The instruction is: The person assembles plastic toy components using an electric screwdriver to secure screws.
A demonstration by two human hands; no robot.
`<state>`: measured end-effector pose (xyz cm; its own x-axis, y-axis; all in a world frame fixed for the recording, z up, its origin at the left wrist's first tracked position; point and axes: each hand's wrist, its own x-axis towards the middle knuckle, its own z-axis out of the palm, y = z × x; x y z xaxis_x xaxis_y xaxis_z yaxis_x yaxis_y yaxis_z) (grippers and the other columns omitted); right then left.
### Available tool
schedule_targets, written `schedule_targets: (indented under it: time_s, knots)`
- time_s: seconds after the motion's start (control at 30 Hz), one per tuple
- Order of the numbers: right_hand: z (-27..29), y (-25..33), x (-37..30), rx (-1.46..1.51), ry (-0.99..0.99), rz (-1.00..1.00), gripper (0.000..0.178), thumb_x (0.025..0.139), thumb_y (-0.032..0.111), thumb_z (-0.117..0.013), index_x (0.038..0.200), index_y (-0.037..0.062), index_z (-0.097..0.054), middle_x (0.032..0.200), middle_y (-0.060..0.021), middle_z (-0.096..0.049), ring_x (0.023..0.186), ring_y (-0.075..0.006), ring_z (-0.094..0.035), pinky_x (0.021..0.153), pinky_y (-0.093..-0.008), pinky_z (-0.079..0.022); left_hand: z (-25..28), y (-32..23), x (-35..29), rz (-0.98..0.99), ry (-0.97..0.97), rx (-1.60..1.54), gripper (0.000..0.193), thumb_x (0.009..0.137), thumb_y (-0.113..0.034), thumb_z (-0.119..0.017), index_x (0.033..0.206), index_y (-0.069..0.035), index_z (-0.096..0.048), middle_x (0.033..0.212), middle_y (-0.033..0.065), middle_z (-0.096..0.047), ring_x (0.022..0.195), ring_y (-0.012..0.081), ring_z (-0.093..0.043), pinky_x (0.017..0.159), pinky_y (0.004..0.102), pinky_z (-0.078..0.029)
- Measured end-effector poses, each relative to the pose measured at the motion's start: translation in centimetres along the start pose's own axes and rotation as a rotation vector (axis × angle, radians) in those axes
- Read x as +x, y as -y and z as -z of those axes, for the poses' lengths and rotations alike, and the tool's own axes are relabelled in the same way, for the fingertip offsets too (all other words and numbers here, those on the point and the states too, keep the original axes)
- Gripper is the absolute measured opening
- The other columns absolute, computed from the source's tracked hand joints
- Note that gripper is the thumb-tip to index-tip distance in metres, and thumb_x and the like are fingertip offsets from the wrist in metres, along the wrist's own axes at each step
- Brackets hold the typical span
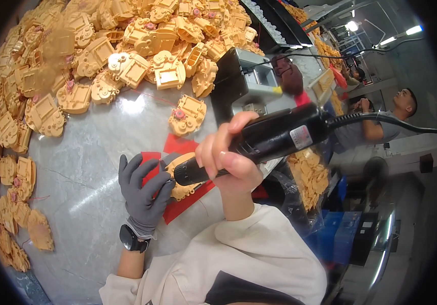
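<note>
My right hand (234,160) is wrapped round a black electric screwdriver (279,131), its cable running off to the right. The screwdriver's nose points down and left, over a yellow plastic housing (182,191) that lies on a red mat (175,212). My left hand (144,188), in a grey glove, grips the left side of this housing, fingertips close to the screwdriver's nose. The nose and my fingers cover part of the housing, so the bit and any screw are hidden. Just beyond the mat lies another yellow housing (188,115) with a small pink part on it.
A big heap of yellow housings (127,68) covers the far and left parts of the grey table (86,157). A black-and-metal device (238,76) stands beyond my right hand. More housings (307,175) are at the right, near blue bins (333,229). A person (391,117) is in the background.
</note>
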<state>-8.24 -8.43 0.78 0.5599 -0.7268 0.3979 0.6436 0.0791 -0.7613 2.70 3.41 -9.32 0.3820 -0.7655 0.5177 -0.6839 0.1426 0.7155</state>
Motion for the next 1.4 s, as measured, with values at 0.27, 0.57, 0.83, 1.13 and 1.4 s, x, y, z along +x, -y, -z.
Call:
schedule_targets:
  time_s: [0.27, 0.57, 0.83, 1.13, 1.4]
  knots:
    - [0.2, -0.2, 0.3, 0.020, 0.023, 0.024, 0.038, 0.072, 0.004, -0.048, 0.108, 0.0066, -0.037, 0.062, -0.0058, -0.044, 0.048, -0.0172, -0.047, 0.056, -0.0343, -0.042, 0.0, -0.1, 0.3, 0.030, 0.015, -0.039, 0.019, 0.072, -0.016, -0.069, 0.090, -0.016, -0.063, 0.104, 0.0053, -0.058, 0.111, 0.0328, -0.045, 0.104, 0.0524, -0.023]
    - [0.8, 0.5, 0.5, 0.083, 0.142, 0.049, 0.043, 0.075, 0.003, -0.044, 0.117, 0.0056, -0.036, 0.066, -0.0068, -0.047, 0.053, -0.0184, -0.051, 0.060, -0.0357, -0.044, -0.3, 0.8, -0.1, 0.005, 0.007, -0.018, 0.017, 0.070, -0.017, -0.066, 0.086, -0.016, -0.062, 0.105, 0.0057, -0.057, 0.107, 0.0331, -0.047, 0.101, 0.0540, -0.026]
    - [1.1, 0.3, 0.4, 0.014, 0.238, 0.041, 0.039, 0.077, 0.009, -0.044, 0.116, 0.0061, -0.042, 0.070, -0.0036, -0.045, 0.057, -0.0155, -0.046, 0.062, -0.0321, -0.036, 0.1, 0.4, -0.3, 0.044, 0.046, -0.001, 0.022, 0.069, -0.012, -0.070, 0.090, -0.015, -0.064, 0.106, 0.0070, -0.059, 0.113, 0.0320, -0.047, 0.106, 0.0514, -0.024]
    - [0.7, 0.5, 1.1, 0.013, 0.148, 0.084, 0.040, 0.074, 0.005, -0.048, 0.113, 0.0061, -0.041, 0.065, -0.0049, -0.045, 0.051, -0.0168, -0.046, 0.057, -0.0338, -0.042, 0.2, 0.1, 0.8, -0.033, 0.020, -0.007, 0.020, 0.072, -0.015, -0.068, 0.091, -0.012, -0.062, 0.106, 0.0081, -0.057, 0.109, 0.0337, -0.047, 0.102, 0.0532, -0.025]
    - [-0.1, -0.1, 0.0, 0.005, -0.040, 0.029, 0.038, 0.070, -0.002, -0.051, 0.105, 0.0045, -0.037, 0.061, -0.0069, -0.046, 0.048, -0.0165, -0.049, 0.053, -0.0314, -0.042, -0.7, 0.1, -0.2, -0.016, 0.003, 0.016, 0.027, 0.070, -0.011, -0.070, 0.096, -0.013, -0.063, 0.104, 0.0081, -0.057, 0.111, 0.0340, -0.046, 0.102, 0.0534, -0.026]
